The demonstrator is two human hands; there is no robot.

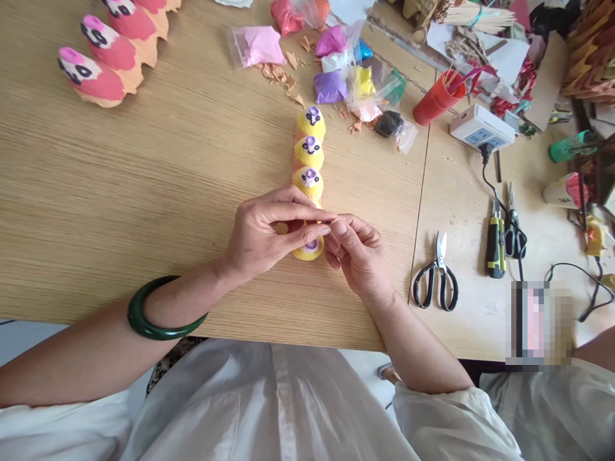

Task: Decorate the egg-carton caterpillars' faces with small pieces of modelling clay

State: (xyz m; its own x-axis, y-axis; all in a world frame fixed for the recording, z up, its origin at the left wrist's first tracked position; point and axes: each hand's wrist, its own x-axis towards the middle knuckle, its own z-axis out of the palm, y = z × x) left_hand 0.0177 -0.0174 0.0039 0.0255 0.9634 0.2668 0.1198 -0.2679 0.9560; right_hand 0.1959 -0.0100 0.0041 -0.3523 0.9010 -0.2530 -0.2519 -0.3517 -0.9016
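Note:
A strip of egg carton cups [309, 152], coated in yellow clay, lies lengthwise in front of me; several cups bear purple rings and black curled marks on white patches. Over its near end, my left hand [273, 227] pinches with thumb and forefinger. My right hand [358, 250] meets it, thumb and fingertips pressed together. Between the fingertips shows a tiny dark bit, possibly black clay, too small to make out fully. The cup nearest me, with a purple ring [312, 244], is partly covered by my fingers.
Bags of coloured clay [331, 86] and orange scraps [278, 75] lie beyond the strip. Pink-coated carton cups [103, 77] stand at upper left. On the right are scissors [437, 275], a utility knife [496, 243], a power strip [483, 128], a red cup [439, 99] and another person's sleeve [552, 410].

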